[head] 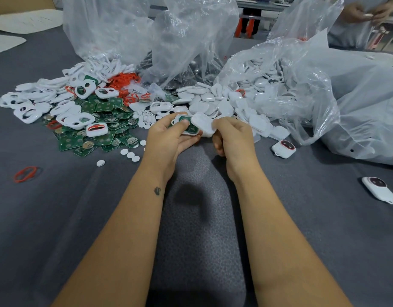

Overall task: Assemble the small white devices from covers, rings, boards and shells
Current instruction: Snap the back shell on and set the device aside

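My left hand (pixel 169 138) grips a white cover with a green board (pixel 188 126) seated in it, thumb pressing on the board. My right hand (pixel 233 138) pinches a white shell (pixel 203 125) and holds it tilted against the right edge of that cover. Behind my hands lie piles of parts: white covers (pixel 29 111) at the left, green boards (pixel 102 134) in front of them, red rings (pixel 122 82) further back, and white shells (pixel 215 100) spilling from a bag. Two finished white devices lie at the right (pixel 283 149) (pixel 378 189).
Large clear plastic bags (pixel 301 89) stand behind and to the right of the piles. A loose red ring (pixel 26 173) and small white discs (pixel 130 154) lie on the grey cloth (pixel 69 207). Another person's hands (pixel 366 12) work at the far right.
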{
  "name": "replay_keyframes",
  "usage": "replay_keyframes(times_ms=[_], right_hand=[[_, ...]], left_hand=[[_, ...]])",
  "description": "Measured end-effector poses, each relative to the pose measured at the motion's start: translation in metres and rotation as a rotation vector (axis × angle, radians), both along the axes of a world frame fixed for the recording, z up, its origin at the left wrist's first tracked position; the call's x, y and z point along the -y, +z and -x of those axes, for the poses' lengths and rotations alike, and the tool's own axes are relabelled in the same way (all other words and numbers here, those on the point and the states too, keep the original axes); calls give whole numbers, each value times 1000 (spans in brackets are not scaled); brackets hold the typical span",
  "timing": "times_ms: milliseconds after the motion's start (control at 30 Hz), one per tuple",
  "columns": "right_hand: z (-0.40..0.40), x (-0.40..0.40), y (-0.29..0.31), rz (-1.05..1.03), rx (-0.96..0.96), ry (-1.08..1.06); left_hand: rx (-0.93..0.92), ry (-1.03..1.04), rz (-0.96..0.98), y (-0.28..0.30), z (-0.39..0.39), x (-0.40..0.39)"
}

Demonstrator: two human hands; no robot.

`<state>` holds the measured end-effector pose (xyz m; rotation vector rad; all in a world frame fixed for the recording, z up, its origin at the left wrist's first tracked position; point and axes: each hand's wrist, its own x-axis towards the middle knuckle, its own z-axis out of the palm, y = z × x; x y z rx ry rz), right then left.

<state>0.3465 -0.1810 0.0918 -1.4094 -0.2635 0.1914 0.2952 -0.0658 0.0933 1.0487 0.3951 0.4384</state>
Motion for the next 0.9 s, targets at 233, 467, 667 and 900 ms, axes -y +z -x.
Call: replay_keyframes(times_ms=[233,467,667,900], right_hand=[[1,0,4,-71,-18,7],[-2,-1,5,-323,-74,20],[-2,-1,3,-314,-21,51],[-4,4,6,-532,-264,188]], left_hand=[[17,6,-16,-3,-1,-1],[7,10,-5,-3,-2,0],[18,15,12,-1,-1,-1],[34,34,30,-1,-2,0]])
